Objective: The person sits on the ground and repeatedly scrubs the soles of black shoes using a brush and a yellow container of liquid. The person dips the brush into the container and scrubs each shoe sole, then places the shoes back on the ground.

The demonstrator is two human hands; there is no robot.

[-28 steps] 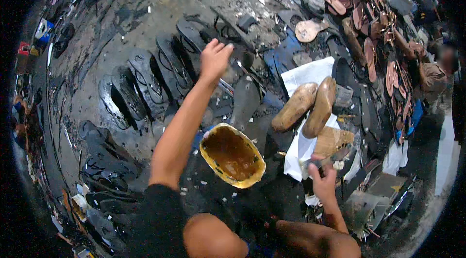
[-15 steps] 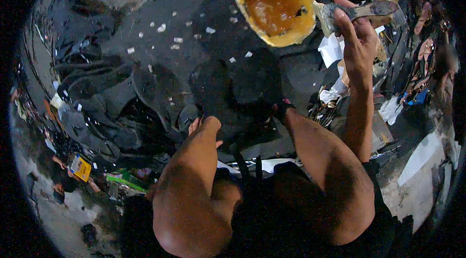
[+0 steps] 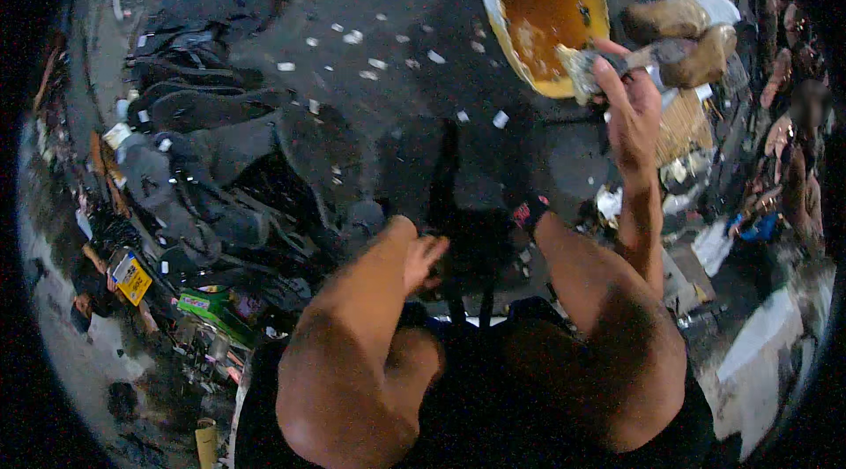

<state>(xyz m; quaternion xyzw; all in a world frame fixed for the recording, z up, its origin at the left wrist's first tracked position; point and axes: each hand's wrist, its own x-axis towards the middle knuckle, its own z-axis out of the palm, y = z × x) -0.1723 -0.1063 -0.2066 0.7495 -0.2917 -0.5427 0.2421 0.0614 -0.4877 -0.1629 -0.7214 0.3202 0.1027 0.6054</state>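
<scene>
Left hand (image 3: 425, 264) has swung back beside the left shin (image 3: 363, 268), fingers loosely parted; right hand (image 3: 633, 112) pinches the brush (image 3: 578, 72), bristle end at the near right rim of the tub (image 3: 490, 2).

R grip (image 3: 630, 99) fwd, pinching; L grip (image 3: 425, 264) lower, loosely spread.

Dim, grainy, blurred; glinting on the amber liquid (image 3: 539, 2) at one o'clock, shadowed across the right leg (image 3: 608, 310) at four; bowed and blackened rimward (darkest in the corners).
</scene>
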